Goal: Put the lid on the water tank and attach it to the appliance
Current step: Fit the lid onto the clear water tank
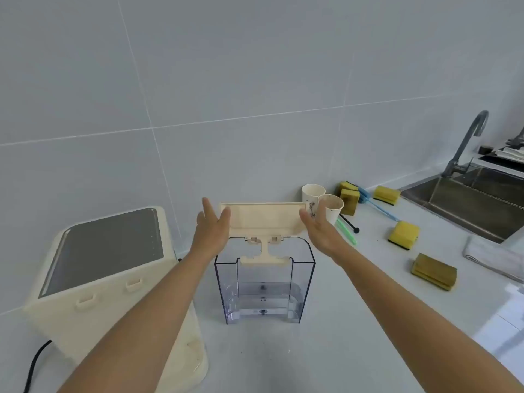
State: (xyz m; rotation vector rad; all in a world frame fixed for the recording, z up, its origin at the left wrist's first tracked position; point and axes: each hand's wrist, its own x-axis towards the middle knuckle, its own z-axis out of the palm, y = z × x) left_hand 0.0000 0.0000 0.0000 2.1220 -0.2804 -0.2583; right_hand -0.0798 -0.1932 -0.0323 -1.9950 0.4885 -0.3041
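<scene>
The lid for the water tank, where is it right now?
In the head view the cream lid is in the middle, held between the left hand and right hand, tipped up just above the clear water tank, with the appliance to its left.

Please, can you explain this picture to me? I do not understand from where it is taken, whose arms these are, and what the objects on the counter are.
The single picture comes from a camera worn on a person's head, looking down at their own bare arms. The left hand and right hand press flat against the two ends of a cream plastic lid, held above a clear plastic water tank standing on the pale counter. Left stands the cream appliance with a dark top panel. Behind are two paper cups, yellow sponges and a steel sink.
</scene>
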